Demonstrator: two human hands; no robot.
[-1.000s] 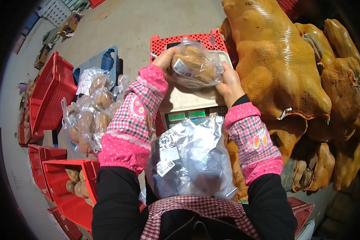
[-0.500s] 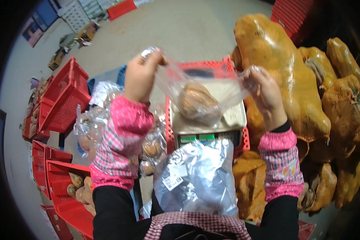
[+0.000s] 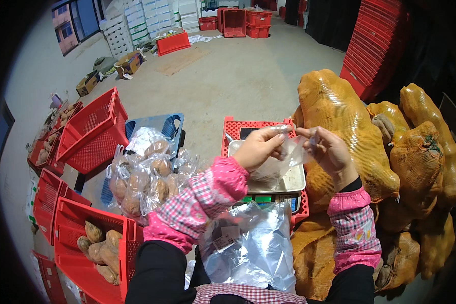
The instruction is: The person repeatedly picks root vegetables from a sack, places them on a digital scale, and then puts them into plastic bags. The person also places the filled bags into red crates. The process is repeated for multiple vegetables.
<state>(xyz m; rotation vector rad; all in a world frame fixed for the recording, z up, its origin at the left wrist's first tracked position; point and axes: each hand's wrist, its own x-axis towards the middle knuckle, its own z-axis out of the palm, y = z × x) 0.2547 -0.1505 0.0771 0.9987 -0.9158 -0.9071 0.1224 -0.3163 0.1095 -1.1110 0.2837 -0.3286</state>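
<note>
My left hand (image 3: 262, 148) and my right hand (image 3: 331, 155) are close together, each pinching the top of a clear plastic bag (image 3: 292, 152). The bag's lower part hangs over the pale pan (image 3: 294, 183) of a weighing scale. My left hand hides most of what is in it; whether it rests on the pan, I cannot tell. Under the pan, the scale's lit green display (image 3: 261, 199) shows. Nearer to me lies a silvery plastic pack (image 3: 256, 248) with a white label.
Bagged squashes (image 3: 147, 177) crowd a blue pallet (image 3: 175, 124) at the left. Red crates (image 3: 93, 126) stand beyond, one nearer crate (image 3: 68, 263) holding loose squashes (image 3: 102, 248). Full orange mesh sacks (image 3: 344, 137) rise at the right, before stacked red crates (image 3: 375, 48).
My hands have come together, the left moving right and down, so the bag's spread mouth is now drawn narrow. The squash seen inside it is now covered. My view has tilted up.
</note>
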